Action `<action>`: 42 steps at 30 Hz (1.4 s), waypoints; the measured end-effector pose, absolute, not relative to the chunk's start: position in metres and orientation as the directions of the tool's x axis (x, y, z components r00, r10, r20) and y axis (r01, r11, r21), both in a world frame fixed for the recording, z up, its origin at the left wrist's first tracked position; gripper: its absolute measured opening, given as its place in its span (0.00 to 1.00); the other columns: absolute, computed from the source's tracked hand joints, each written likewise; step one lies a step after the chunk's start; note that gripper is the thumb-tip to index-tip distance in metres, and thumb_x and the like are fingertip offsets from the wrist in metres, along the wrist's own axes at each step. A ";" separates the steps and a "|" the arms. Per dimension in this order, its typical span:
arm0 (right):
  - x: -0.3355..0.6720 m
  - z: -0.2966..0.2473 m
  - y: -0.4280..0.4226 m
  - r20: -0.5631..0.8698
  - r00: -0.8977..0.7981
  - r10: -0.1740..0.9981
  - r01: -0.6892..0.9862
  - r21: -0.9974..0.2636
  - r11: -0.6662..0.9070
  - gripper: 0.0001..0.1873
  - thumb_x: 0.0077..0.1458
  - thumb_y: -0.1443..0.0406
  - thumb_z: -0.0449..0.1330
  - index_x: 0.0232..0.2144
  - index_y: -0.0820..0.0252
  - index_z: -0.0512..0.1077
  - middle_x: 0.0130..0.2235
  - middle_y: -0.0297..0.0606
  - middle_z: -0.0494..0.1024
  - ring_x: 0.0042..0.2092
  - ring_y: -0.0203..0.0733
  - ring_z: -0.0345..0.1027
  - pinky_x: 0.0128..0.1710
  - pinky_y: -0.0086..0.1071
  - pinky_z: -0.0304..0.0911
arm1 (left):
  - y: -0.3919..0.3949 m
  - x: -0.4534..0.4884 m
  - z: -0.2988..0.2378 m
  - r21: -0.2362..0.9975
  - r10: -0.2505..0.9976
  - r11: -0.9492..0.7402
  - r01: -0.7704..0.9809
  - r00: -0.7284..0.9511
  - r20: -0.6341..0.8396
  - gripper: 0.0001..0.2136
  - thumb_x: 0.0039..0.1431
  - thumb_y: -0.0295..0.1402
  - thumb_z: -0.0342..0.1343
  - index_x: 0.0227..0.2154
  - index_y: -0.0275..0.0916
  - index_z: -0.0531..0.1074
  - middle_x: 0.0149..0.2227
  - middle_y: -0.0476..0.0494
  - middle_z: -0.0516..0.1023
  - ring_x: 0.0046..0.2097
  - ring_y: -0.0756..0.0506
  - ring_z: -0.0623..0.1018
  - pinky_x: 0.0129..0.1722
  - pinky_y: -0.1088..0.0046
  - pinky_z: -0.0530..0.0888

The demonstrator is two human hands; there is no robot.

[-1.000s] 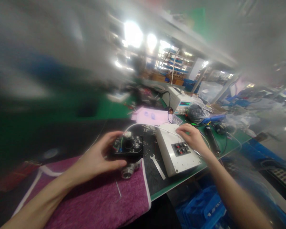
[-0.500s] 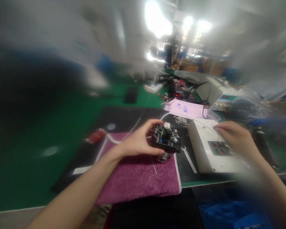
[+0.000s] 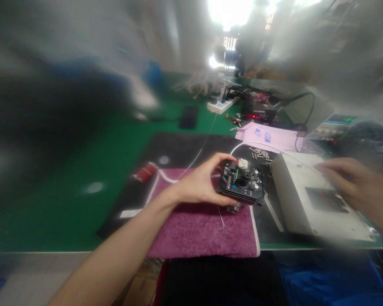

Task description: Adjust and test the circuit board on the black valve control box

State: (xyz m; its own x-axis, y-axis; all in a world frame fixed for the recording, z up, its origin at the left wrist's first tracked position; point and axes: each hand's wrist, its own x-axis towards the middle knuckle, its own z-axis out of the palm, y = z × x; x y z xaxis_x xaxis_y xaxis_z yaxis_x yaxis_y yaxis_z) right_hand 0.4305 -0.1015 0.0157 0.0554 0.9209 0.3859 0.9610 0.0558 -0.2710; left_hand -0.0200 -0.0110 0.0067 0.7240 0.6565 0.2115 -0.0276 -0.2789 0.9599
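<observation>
- Since the earlier frames my head is swinging left, so the bench is sliding right across my view. The black control module (image 3: 241,185) is staying in my left hand (image 3: 199,185), and my right hand (image 3: 351,182) is staying on the white box (image 3: 306,204).
- I am holding the module just over the far right corner of the purple towel (image 3: 198,231), with its open circuit face tilting up toward me.
- My left hand is closing around the module's left edge, thumb below and fingers (image 3: 221,159) curling over the top.
- A metal fitting (image 3: 234,207) is hanging under the module, at or just above the towel.
- The module is sitting to the right of my left hand, between both hands. The left is touching it and the right is well apart. It is looking roughly square, so I am reading no clear long axis.
- My right hand is lying blurred on the white box's top, and I cannot tell whether it is gripping anything.
- A flat wrench (image 3: 273,213) is lying between towel and box on the black mat (image 3: 178,148).
- Farther off, a pink sheet (image 3: 268,138) and a red item (image 3: 145,171) are resting on that mat, which is covering part of the green table (image 3: 83,178).
</observation>
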 end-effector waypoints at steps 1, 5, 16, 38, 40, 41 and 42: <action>0.432 0.015 -0.101 0.382 0.062 0.922 0.963 -0.265 0.045 0.25 0.65 0.40 0.55 0.45 0.47 0.79 0.48 0.32 0.80 0.48 0.47 0.74 0.46 0.39 0.63 | -0.011 -0.020 0.007 0.958 0.655 -0.284 -0.032 0.724 0.219 0.45 0.41 0.39 0.79 0.62 0.47 0.62 0.61 0.38 0.72 0.61 0.35 0.76 0.64 0.49 0.71; 0.436 0.014 -0.101 0.364 0.075 0.928 0.970 -0.243 0.017 0.25 0.65 0.39 0.53 0.46 0.45 0.78 0.49 0.30 0.79 0.47 0.47 0.74 0.44 0.39 0.63 | -0.013 -0.020 0.010 0.950 0.645 -0.311 -0.032 0.727 0.235 0.45 0.41 0.39 0.79 0.61 0.46 0.62 0.60 0.40 0.72 0.60 0.37 0.76 0.64 0.51 0.72; 0.438 0.012 -0.103 0.348 0.117 0.930 0.970 -0.242 -0.031 0.26 0.65 0.38 0.53 0.47 0.43 0.78 0.49 0.29 0.80 0.48 0.46 0.74 0.46 0.40 0.63 | -0.014 -0.021 0.013 0.945 0.626 -0.328 -0.016 0.745 0.230 0.45 0.42 0.39 0.78 0.62 0.46 0.62 0.62 0.38 0.70 0.61 0.36 0.75 0.63 0.52 0.73; 0.426 0.019 -0.102 0.366 0.088 0.926 0.964 -0.266 0.013 0.26 0.65 0.40 0.54 0.45 0.49 0.79 0.48 0.33 0.80 0.47 0.46 0.74 0.46 0.38 0.63 | -0.014 -0.022 0.014 0.943 0.628 -0.334 0.006 0.747 0.217 0.45 0.42 0.39 0.78 0.62 0.47 0.62 0.62 0.39 0.70 0.61 0.36 0.75 0.64 0.52 0.72; 0.423 0.021 -0.103 0.368 0.087 0.926 0.963 -0.271 0.017 0.25 0.65 0.40 0.54 0.45 0.49 0.79 0.48 0.33 0.80 0.47 0.46 0.74 0.46 0.38 0.63 | -0.015 -0.021 0.015 0.941 0.632 -0.339 0.009 0.743 0.220 0.44 0.43 0.39 0.78 0.62 0.47 0.62 0.61 0.39 0.70 0.60 0.36 0.75 0.66 0.50 0.70; 0.422 0.022 -0.104 0.367 0.088 0.926 0.962 -0.273 0.017 0.25 0.66 0.40 0.55 0.45 0.49 0.79 0.48 0.32 0.79 0.47 0.45 0.73 0.46 0.38 0.63 | -0.015 -0.021 0.016 0.942 0.635 -0.336 0.009 0.741 0.219 0.43 0.43 0.39 0.78 0.62 0.47 0.62 0.61 0.39 0.70 0.60 0.36 0.76 0.66 0.49 0.70; 0.421 0.022 -0.104 0.366 0.089 0.926 0.961 -0.276 0.017 0.25 0.66 0.41 0.55 0.45 0.49 0.79 0.48 0.32 0.79 0.47 0.45 0.73 0.46 0.37 0.63 | -0.015 -0.021 0.016 0.944 0.636 -0.331 0.008 0.740 0.217 0.43 0.43 0.39 0.78 0.61 0.48 0.62 0.61 0.39 0.71 0.60 0.36 0.76 0.66 0.49 0.70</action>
State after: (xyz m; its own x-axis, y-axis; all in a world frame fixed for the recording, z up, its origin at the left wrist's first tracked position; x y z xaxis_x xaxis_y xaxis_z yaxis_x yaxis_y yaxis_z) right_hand 0.4212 -0.1042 0.0222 0.0888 0.9264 0.3660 0.9611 0.0168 -0.2756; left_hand -0.0208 -0.0148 0.0156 0.7403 0.6363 0.2172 0.0078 -0.3311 0.9436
